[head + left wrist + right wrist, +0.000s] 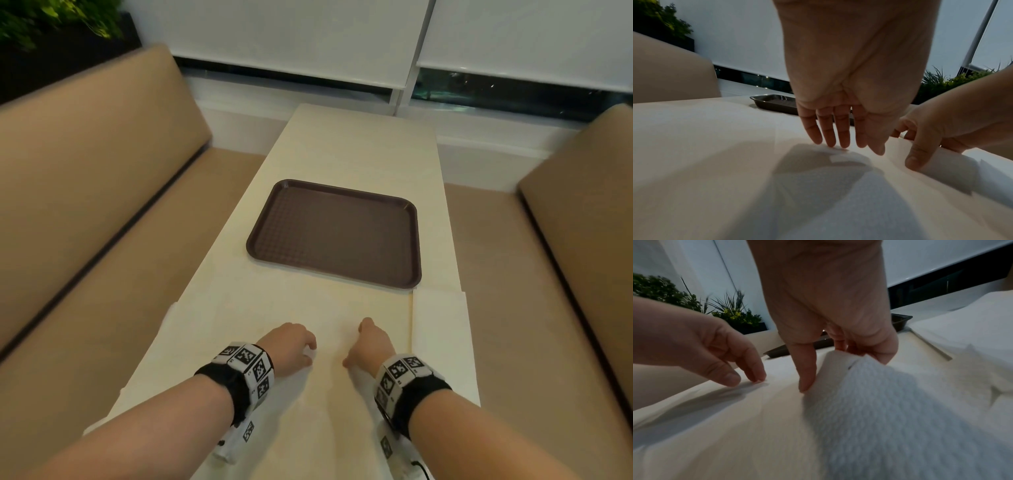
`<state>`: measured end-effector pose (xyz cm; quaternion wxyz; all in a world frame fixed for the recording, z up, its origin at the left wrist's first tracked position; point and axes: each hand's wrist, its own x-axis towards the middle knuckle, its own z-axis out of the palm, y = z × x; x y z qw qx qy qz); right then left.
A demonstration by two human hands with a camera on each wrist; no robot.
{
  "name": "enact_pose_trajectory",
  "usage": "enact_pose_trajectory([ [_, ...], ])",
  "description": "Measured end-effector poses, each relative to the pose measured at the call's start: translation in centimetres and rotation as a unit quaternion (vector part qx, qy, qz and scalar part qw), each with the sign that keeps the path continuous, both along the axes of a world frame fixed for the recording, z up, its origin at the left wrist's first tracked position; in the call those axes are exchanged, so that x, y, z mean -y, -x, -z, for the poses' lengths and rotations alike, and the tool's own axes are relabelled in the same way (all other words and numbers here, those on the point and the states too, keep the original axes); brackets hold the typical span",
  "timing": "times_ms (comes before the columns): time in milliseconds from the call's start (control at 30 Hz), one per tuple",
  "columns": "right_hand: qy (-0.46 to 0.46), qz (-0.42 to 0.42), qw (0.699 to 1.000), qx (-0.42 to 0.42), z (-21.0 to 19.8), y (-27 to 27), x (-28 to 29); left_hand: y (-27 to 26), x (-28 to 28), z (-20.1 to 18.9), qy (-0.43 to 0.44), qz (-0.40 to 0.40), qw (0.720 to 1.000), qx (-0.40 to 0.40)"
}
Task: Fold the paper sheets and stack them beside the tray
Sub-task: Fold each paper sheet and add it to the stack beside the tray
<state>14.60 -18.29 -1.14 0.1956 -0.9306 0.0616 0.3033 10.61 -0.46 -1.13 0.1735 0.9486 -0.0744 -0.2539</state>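
Pinching a raised fold of the paper sheet (869,402) between thumb and fingers: right hand (824,305), near edge of the table, thumb tip down on the flat part beside the lifted ridge, embossed texture plain on the lifted part in the right wrist view. Resting with straight, relaxed fingers, holding nothing: left hand (849,73), fingertips (830,141) touching the sheet just left of the right hand

Largest first: tan bench seats (102,192) running along the left and right sides of the table, from near to far. Between them, long cream table (359,147) reaching toward the white blinds (291,34) at the far end. Spread across the near half of the table, the wide paper sheet, its left and right edges hanging past the tabletop; creased lines visible across it in the head view. At the right, a narrower panel of paper (442,329) lying beside the main spread; whether joined to it or separate cannot be told. Beyond the sheet, toward the far side and slightly right, dark brown tray (335,236) lying flat, its near edge just beside the sheet's far edge. Far left corner, green plants (51,20) in a dark planter. On both wrists, black bands with black-and-white marker squares (250,366)
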Motion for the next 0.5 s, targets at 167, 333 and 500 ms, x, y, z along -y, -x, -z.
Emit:
enact_pose_trajectory([
  [167, -0.050, -0.005, 0.998, 0.025, -0.6, -0.5, 0.2, -0.1, -0.4, -0.4, 0.014, -0.007, 1.000, -0.012],
  [333, -0.128, 0.043, 0.986, 0.102, -2.6, -0.4, 0.9, -0.1, -1.2, -0.7, 0.050, -0.050, 0.997, -0.008],
  [500, -0.201, 0.068, 0.960, 0.183, -5.8, -0.4, 2.5, 0.0, -1.5, -1.3, 0.059, -0.083, 0.994, -0.027],
])
